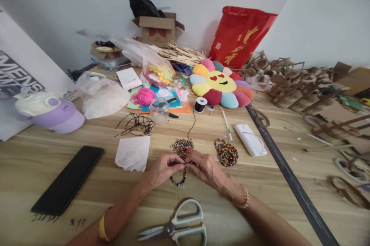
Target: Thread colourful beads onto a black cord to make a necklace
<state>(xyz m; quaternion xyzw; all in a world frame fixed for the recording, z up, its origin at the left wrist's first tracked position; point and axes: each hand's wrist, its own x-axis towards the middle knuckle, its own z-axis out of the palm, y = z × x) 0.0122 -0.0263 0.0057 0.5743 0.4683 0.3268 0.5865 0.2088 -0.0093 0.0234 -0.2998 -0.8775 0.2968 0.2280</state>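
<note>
My left hand (170,167) and my right hand (204,166) meet fingertip to fingertip, each in a pinch. Between them hangs a small loop of multicoloured beads, a beaded bracelet (178,181), its cord ends at my fingers. Just beyond my fingers lies a pile of loose beads (182,146). A black cord runs from a spool (200,104) down toward that pile. Right of my right hand rests a heap of strung bead bracelets (227,153). Scissors (182,226) with pale handles lie partly open in front of me.
At left are a black phone-like slab (68,180), a white paper (133,153) and cut black cords (135,124). A clear jar (159,110), pink yarn (145,96) and a flower cushion (221,83) stand behind. A dark strip (285,165) and woven baskets (297,96) occupy the right.
</note>
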